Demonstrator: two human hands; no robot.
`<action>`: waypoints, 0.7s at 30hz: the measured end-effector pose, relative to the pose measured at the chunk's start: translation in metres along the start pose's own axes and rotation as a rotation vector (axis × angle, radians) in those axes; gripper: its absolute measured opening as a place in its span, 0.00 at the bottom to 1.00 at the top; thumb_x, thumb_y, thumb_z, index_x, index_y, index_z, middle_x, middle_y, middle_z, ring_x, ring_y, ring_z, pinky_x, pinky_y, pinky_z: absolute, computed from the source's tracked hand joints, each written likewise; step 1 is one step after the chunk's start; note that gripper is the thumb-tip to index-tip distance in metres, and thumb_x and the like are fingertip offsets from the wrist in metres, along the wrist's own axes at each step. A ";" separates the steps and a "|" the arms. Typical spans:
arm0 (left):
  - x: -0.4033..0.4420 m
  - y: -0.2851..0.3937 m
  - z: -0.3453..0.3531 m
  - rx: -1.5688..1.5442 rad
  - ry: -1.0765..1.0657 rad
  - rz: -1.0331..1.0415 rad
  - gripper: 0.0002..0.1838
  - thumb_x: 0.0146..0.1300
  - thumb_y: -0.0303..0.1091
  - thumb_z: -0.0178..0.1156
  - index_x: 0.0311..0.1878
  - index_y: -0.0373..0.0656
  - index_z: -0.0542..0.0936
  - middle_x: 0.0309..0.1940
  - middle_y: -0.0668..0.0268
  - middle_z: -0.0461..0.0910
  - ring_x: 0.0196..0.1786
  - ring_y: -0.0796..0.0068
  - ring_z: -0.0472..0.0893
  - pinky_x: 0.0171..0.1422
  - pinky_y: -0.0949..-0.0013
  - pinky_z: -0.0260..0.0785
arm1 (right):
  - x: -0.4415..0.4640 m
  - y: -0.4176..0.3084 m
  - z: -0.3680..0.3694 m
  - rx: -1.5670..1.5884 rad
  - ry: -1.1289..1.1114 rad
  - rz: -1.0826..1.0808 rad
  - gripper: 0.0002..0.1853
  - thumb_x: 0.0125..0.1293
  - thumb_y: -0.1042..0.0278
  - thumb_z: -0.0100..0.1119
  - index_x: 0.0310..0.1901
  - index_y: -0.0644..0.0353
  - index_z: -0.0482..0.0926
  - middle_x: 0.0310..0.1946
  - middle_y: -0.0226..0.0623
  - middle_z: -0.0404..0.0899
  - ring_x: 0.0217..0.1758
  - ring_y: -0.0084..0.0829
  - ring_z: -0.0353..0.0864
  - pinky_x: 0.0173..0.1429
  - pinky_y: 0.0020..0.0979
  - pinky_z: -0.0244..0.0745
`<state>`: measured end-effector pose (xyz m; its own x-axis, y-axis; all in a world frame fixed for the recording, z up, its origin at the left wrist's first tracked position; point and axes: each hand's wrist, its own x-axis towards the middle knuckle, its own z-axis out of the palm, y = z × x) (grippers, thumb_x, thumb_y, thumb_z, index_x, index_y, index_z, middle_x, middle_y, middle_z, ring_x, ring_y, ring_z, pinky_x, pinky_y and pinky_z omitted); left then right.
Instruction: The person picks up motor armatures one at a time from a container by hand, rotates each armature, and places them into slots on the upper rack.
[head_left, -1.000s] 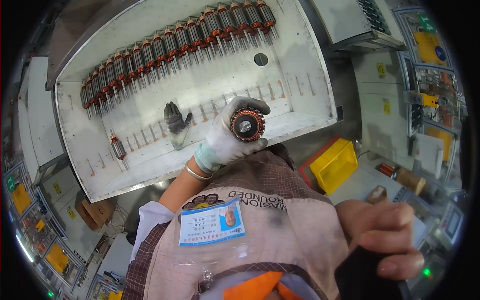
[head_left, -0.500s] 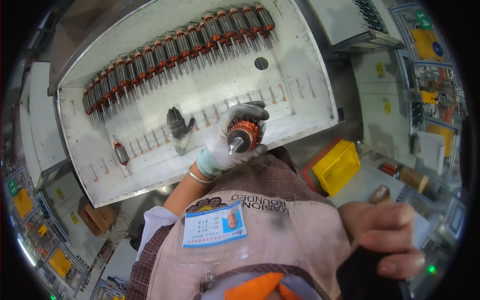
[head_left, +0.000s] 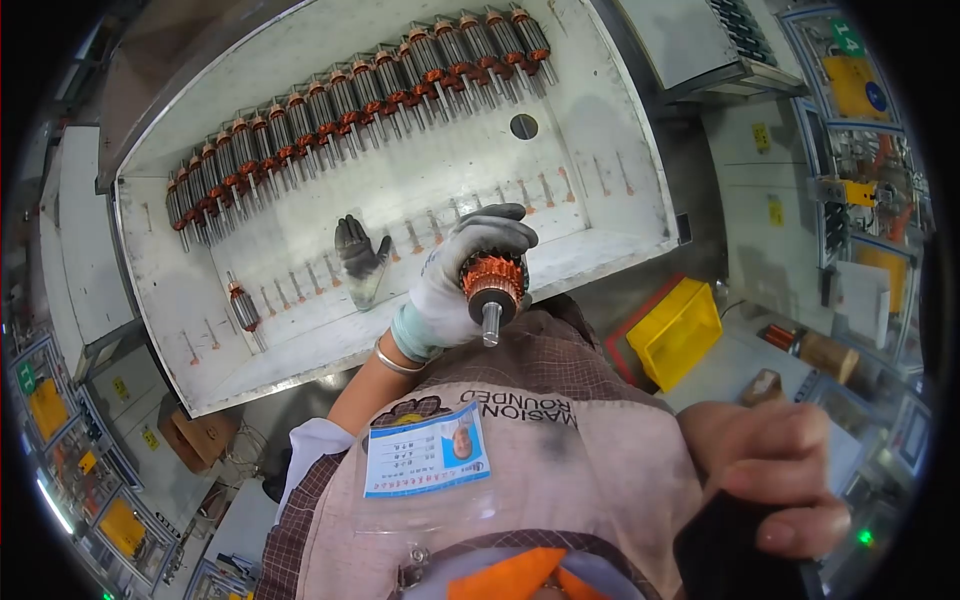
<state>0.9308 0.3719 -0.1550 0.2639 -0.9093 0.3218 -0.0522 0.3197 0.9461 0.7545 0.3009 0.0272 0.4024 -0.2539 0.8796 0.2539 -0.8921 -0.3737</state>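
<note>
My left hand (head_left: pixel 449 283), in a grey-white glove, grips a motor armature (head_left: pixel 493 283) by its laminated body. The armature's copper windings and commutator face me, and its steel shaft points down toward my apron. My right hand (head_left: pixel 785 480) is bare, at the lower right, with fingers curled around a black object (head_left: pixel 740 545) whose kind I cannot make out. Beyond my left hand is a white tray (head_left: pixel 620 235); a loose glove (head_left: pixel 360 258) with dark fingers lies in it. A single armature (head_left: pixel 243 305) rests at the tray's left side.
A long row of armatures (head_left: pixel 340 105) stands along the tray's far side. Right of me is a yellow bin (head_left: pixel 677 335) beside a worktop with a brown cylindrical object (head_left: pixel 828 353). Cabinets and machine racks line both sides. An ID badge (head_left: pixel 428 452) hangs on my apron.
My left hand has tilted the armature, so its shaft now points more downward and more of the copper shows. My right hand stays nearly where it was.
</note>
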 end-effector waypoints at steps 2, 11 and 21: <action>-0.001 0.000 -0.001 0.001 0.011 -0.011 0.28 0.35 0.24 0.70 0.44 0.42 0.73 0.44 0.62 0.76 0.58 0.58 0.71 0.62 0.60 0.62 | -0.001 0.000 -0.001 0.016 -0.015 0.005 0.17 0.50 0.72 0.65 0.30 0.53 0.61 0.31 0.19 0.62 0.19 0.18 0.67 0.24 0.26 0.49; -0.004 -0.002 -0.003 0.061 -0.006 -0.062 0.28 0.31 0.27 0.71 0.42 0.42 0.74 0.43 0.63 0.76 0.56 0.60 0.72 0.61 0.62 0.62 | -0.001 0.006 0.001 0.184 -0.095 0.000 0.16 0.53 0.73 0.62 0.28 0.54 0.60 0.31 0.20 0.61 0.18 0.18 0.66 0.24 0.26 0.49; -0.002 0.012 -0.007 0.251 -0.090 -0.155 0.27 0.34 0.26 0.71 0.43 0.42 0.73 0.43 0.63 0.75 0.50 0.64 0.73 0.58 0.65 0.63 | -0.003 0.000 0.014 0.094 -0.066 0.037 0.14 0.52 0.74 0.61 0.29 0.53 0.62 0.32 0.22 0.62 0.18 0.19 0.65 0.26 0.27 0.49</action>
<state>0.9365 0.3791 -0.1442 0.2018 -0.9655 0.1644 -0.2571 0.1098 0.9601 0.7654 0.3071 0.0203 0.4689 -0.2582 0.8447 0.3176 -0.8430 -0.4341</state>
